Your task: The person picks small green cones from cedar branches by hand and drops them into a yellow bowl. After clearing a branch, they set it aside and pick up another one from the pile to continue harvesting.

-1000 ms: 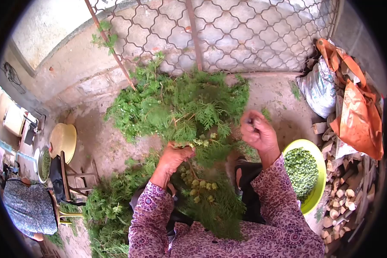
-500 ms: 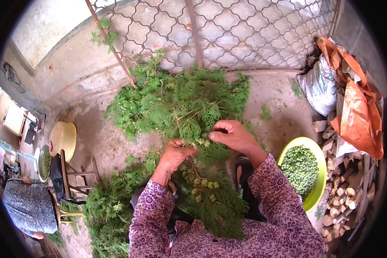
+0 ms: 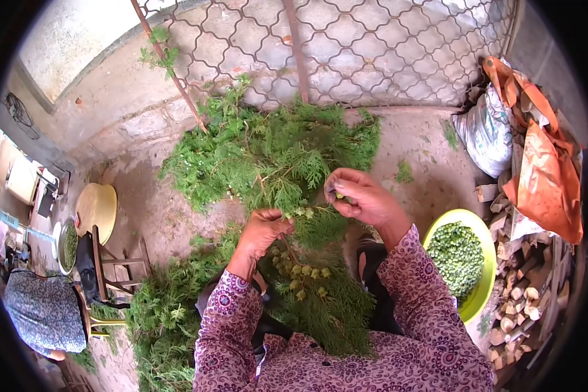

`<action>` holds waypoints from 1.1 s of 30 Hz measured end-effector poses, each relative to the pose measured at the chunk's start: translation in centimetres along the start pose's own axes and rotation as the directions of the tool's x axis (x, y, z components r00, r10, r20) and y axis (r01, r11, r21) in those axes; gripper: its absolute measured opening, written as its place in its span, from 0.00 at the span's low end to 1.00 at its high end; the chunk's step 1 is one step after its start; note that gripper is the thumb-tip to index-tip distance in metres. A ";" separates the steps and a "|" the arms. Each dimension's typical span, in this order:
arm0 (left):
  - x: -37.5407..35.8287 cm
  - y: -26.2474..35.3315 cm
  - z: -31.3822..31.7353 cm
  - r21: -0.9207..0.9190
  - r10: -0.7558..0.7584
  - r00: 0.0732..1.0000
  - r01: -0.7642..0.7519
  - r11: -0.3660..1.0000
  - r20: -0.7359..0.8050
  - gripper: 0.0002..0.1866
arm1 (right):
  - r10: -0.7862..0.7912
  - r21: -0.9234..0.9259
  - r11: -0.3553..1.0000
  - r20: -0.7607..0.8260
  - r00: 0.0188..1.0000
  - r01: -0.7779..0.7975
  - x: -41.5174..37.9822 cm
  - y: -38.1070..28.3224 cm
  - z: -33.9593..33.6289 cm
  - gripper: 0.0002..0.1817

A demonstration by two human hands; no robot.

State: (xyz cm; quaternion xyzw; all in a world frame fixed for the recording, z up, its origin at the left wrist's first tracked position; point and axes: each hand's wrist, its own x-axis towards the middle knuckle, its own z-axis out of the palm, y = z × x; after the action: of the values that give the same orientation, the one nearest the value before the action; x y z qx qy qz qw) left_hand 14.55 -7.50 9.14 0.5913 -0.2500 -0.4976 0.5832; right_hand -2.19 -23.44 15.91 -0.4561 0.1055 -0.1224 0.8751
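Observation:
My left hand [image 3: 266,234] is closed around the stem of a leafy green branch [image 3: 326,307], which hangs down over my lap. Round greenish cones [image 3: 307,271] cluster on the branch below that hand. To the upper right, my right hand [image 3: 359,198] is pinched on a small green cone [image 3: 338,195], mostly hidden by the fingers. A pile of cut green branches [image 3: 274,147] lies on the floor beyond both hands. On the right, a yellow-green basin [image 3: 482,291] holds many small green cones [image 3: 455,260].
More cut branches [image 3: 170,320] lie at left, beside a wooden stool frame [image 3: 121,262]. A person in a patterned top [image 3: 42,313] is at far left. Stacked firewood [image 3: 526,287], an orange bag [image 3: 545,183] and a white sack [image 3: 487,134] stand at right. A metal lattice [image 3: 372,52] is ahead.
My right hand has moved right and slightly up, away from the branch, with a small cone between its fingers. My left hand has shifted slightly left with the branch.

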 end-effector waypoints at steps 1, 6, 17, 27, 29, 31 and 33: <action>-0.2 0.3 0.4 -0.002 -0.008 0.999 0.008 1.000 -0.041 0.04 | 0.005 -0.215 0.976 -0.044 0.999 -0.014 0.3 0.1 -0.2 0.09; -0.7 0.6 1.7 -0.053 -0.048 0.980 0.038 0.998 -0.192 0.05 | -0.049 -0.800 0.600 -0.051 0.997 -0.011 2.0 2.0 -1.2 0.14; -0.8 0.6 1.3 -0.030 -0.002 1.000 0.002 1.000 -0.002 0.05 | -0.172 -0.768 0.633 -0.009 0.985 0.103 2.5 3.3 -0.6 0.10; 0.2 -1.0 0.3 -0.111 -0.021 0.996 0.011 0.994 -0.084 0.05 | -0.037 0.136 0.989 -0.101 0.994 0.051 1.0 0.5 -0.3 0.03; 0.7 -1.2 0.4 -0.138 -0.028 0.995 0.015 0.990 -0.095 0.06 | -0.051 0.124 0.991 -0.014 0.999 0.052 0.8 0.7 -0.6 0.02; 0.6 -0.8 0.6 -0.175 -0.024 0.994 0.005 0.984 -0.103 0.07 | -0.042 0.000 0.999 0.104 0.994 0.042 0.3 0.4 -0.9 0.04; 0.6 -0.7 0.8 -0.210 -0.021 0.994 -0.002 0.978 -0.108 0.07 | -0.066 -0.232 0.968 0.143 0.987 0.099 0.5 0.6 -1.1 0.06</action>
State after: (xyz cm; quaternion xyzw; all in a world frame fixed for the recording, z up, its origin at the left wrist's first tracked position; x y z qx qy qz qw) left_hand 13.82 -8.25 8.42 0.5543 -0.1610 -0.4906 0.6529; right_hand -1.92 -24.12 14.74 -0.5690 0.0412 -0.1143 0.8133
